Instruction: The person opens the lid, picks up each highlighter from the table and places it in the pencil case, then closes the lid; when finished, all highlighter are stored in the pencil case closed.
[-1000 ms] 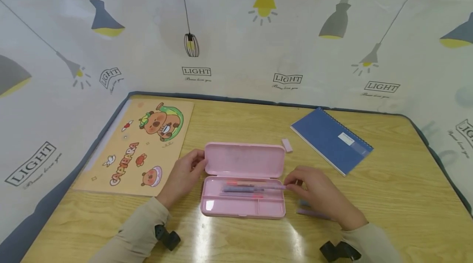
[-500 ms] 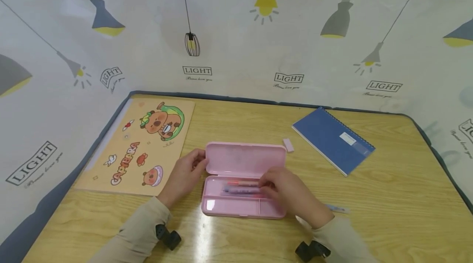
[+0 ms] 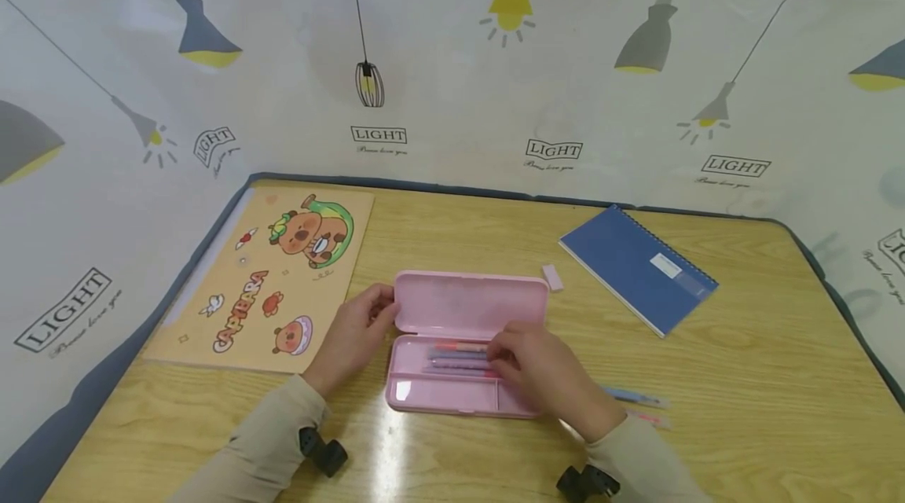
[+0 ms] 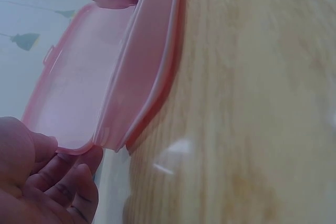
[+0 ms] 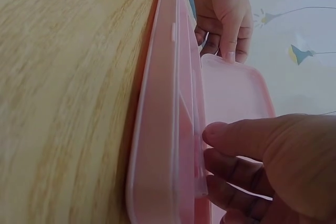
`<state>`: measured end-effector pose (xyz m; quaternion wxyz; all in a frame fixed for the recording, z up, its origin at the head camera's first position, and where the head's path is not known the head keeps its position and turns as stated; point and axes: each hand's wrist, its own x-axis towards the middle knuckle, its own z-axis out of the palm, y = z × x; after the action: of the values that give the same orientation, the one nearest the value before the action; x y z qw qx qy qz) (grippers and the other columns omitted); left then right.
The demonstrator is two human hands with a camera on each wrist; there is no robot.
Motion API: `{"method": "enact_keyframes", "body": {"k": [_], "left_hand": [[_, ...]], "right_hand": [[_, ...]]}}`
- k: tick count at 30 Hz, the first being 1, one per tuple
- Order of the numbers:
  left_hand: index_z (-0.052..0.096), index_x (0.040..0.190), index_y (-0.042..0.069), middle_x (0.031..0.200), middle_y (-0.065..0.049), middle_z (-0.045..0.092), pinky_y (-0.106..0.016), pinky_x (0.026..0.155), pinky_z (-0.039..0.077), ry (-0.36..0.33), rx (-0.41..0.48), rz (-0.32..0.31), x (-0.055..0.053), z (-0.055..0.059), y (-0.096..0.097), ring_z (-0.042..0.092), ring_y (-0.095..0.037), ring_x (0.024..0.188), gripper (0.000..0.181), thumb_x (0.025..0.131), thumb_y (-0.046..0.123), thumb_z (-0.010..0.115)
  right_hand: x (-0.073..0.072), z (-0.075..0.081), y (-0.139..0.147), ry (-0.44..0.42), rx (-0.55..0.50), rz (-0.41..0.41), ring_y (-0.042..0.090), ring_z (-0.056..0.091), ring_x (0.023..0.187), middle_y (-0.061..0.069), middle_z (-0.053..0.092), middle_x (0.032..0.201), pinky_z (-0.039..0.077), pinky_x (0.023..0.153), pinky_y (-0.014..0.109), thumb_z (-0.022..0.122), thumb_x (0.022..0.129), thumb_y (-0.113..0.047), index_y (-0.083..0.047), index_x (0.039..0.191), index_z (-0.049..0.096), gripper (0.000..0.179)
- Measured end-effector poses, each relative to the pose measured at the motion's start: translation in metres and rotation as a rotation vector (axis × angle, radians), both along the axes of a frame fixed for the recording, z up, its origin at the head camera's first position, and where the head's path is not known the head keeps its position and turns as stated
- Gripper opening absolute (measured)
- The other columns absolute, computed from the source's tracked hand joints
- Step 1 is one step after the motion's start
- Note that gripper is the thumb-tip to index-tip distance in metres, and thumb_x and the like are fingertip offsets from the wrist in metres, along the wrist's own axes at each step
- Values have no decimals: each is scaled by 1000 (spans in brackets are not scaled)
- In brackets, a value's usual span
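A pink pencil case (image 3: 441, 395) lies open on the table, its lid (image 3: 470, 305) tilted back. My left hand (image 3: 359, 334) pinches the lid's left edge between thumb and fingers; in the left wrist view the thumb lies over the lid's corner. My right hand (image 3: 540, 369) is over the right part of the case, its fingertips at the right end of a light purple pen (image 3: 459, 364). In the right wrist view, thumb and fingers hold this pen (image 5: 199, 169) low in the long compartment. Several other pens lie alongside; their right ends are hidden by the hand.
Right of the case, a blue pen (image 3: 636, 397) and a pink-tipped pen (image 3: 650, 419) lie partly behind the right forearm. A small pink eraser (image 3: 552, 277) sits behind the case. A blue spiral notebook (image 3: 636, 267) lies back right, a capybara folder (image 3: 261, 283) at left.
My right hand has moved left from beside the case to over it, bringing the light purple pen down among the others. The left hand has stayed on the lid.
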<state>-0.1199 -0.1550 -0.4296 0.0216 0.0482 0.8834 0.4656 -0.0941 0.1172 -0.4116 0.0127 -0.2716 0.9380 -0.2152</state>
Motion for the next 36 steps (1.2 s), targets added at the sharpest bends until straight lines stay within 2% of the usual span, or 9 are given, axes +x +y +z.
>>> {"method": "enact_keyframes", "body": {"k": [9, 19, 28, 33, 36], "left_hand": [[63, 115, 8, 99, -5, 68, -32, 79, 50, -4, 4, 0, 0, 1, 0, 61, -16, 87, 19, 101, 17, 56], [63, 116, 8, 99, -5, 68, -32, 79, 50, -2, 12, -1, 0, 0, 0, 61, -16, 87, 19, 100, 16, 56], [64, 116, 8, 98, -5, 68, -31, 77, 50, 1, 7, -1, 0, 0, 0, 60, -16, 86, 19, 100, 16, 56], [63, 115, 8, 97, -5, 68, -30, 76, 50, 1, 9, -3, 0, 0, 0, 60, -16, 85, 19, 101, 16, 56], [64, 115, 8, 97, -5, 68, -30, 76, 50, 6, 10, -5, 0, -1, 0, 60, -16, 85, 18, 100, 16, 56]], "right_hand": [[0, 2, 3, 9, -19, 11, 5, 55, 76, -9, 62, 81, 50, 73, 27, 74, 87, -18, -13, 85, 73, 5], [9, 15, 19, -55, -35, -69, 5, 56, 77, -10, 62, 82, 50, 71, 25, 75, 85, -14, -17, 90, 73, 6], [22, 15, 73, -90, -86, -145, 2, 58, 82, -14, 65, 89, 53, 74, 28, 73, 87, -12, -19, 96, 73, 11], [27, 11, 104, -38, -87, -156, 0, 59, 83, -15, 66, 90, 53, 74, 28, 75, 85, -11, -20, 94, 72, 13], [31, 8, 121, -26, -57, -189, 0, 58, 82, -15, 66, 90, 52, 72, 27, 76, 85, -14, -21, 95, 72, 13]]}}
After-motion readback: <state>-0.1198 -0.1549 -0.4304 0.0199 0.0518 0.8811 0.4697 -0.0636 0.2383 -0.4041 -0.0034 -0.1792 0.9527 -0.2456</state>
